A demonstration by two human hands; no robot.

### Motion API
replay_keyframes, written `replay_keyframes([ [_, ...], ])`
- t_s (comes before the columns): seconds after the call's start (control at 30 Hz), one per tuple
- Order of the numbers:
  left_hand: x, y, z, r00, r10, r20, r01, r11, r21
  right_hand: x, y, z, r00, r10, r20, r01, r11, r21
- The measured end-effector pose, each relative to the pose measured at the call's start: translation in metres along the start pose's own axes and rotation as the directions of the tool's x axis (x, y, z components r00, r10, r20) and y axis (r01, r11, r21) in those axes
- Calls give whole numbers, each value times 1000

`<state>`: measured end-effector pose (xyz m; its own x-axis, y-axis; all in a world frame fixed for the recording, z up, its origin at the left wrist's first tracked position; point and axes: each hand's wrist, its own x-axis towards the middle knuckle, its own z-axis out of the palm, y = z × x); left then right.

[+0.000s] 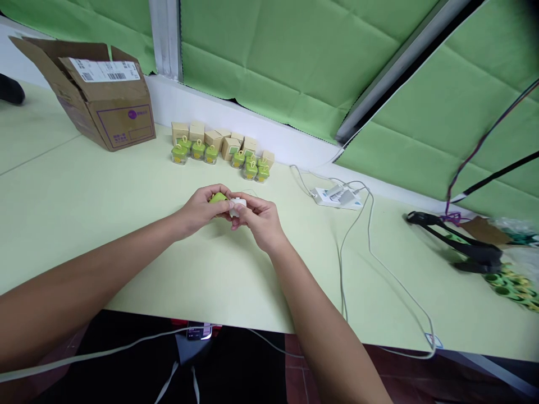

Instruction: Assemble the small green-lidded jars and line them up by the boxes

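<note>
Both hands meet over the middle of the pale green table [105,224]. My left hand [201,212] is closed around a small lime-green piece [218,197]. My right hand [257,220] pinches a small white piece [237,206] that touches the green one. Behind them, near the wall, stands a row of several small green-lidded items [197,150] with small tan boxes [214,138] behind them.
An open cardboard box [105,101] lies on its side at the back left. A white power strip [339,197] with grey cables sits to the right. Black straps [463,247] and green parts in plastic [511,283] lie at the far right. Green paper covers the wall.
</note>
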<state>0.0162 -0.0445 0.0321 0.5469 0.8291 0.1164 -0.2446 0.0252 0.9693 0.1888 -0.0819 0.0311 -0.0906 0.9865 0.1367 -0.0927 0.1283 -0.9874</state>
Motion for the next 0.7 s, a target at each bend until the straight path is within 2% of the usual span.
replay_keyframes([
  [0.7, 1, -3, 0, 998, 60, 0, -60, 998, -8, 0, -3, 2, 999, 40, -11, -39, 993, 111],
])
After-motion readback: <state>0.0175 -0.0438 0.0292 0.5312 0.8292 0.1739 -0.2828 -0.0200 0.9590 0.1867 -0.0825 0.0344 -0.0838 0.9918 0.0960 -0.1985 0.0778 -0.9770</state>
